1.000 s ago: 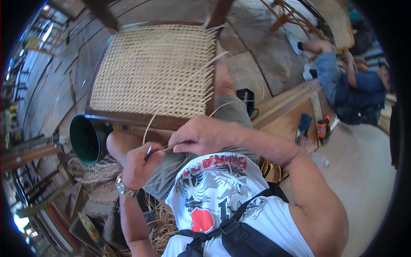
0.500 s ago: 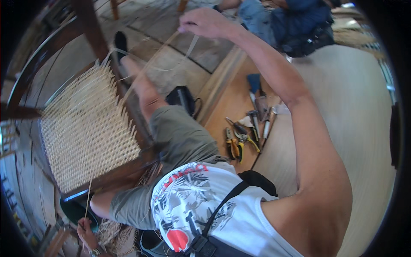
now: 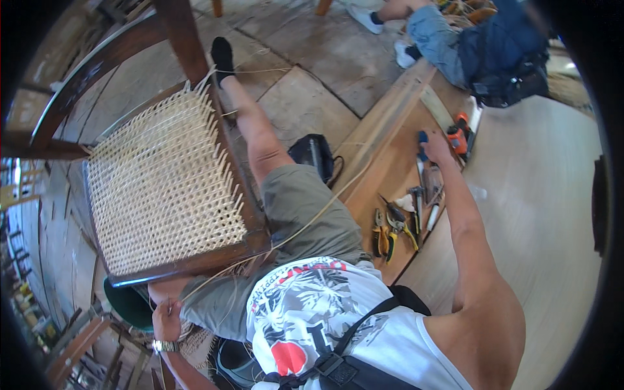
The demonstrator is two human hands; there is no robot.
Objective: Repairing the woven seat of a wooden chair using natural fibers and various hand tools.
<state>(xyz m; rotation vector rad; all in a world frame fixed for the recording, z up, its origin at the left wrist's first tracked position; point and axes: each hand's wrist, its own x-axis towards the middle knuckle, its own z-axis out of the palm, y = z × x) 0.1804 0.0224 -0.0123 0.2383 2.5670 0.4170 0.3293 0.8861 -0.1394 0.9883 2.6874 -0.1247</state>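
In the lower left, my left hand (image 3: 167, 318) is closed in a pinch on a long thin cane strand (image 3: 305, 227). The strand trails across my thigh toward the wooden board. Above that hand is a dark wooden chair with a woven cane seat (image 3: 166, 188); loose strand ends stick out along its right side. My right hand (image 3: 438, 148) is stretched out over the board, its fingers closed around a blue object (image 3: 422, 145) whose kind I cannot make out. Right beside that hand lies an orange and black power tool (image 3: 458, 136).
Pliers with yellow and orange handles (image 3: 390, 234) and other hand tools lie on the wooden board (image 3: 364, 195). A large pale panel (image 3: 520, 227) is on the right. At the far right another person sits by a dark bag (image 3: 510, 78). A black pouch (image 3: 312, 155) rests beyond my knee.
My right hand has come down from its raised place above the chair to the blue object on the board. The strand now lies slack across my thigh; my left hand has moved up and right.
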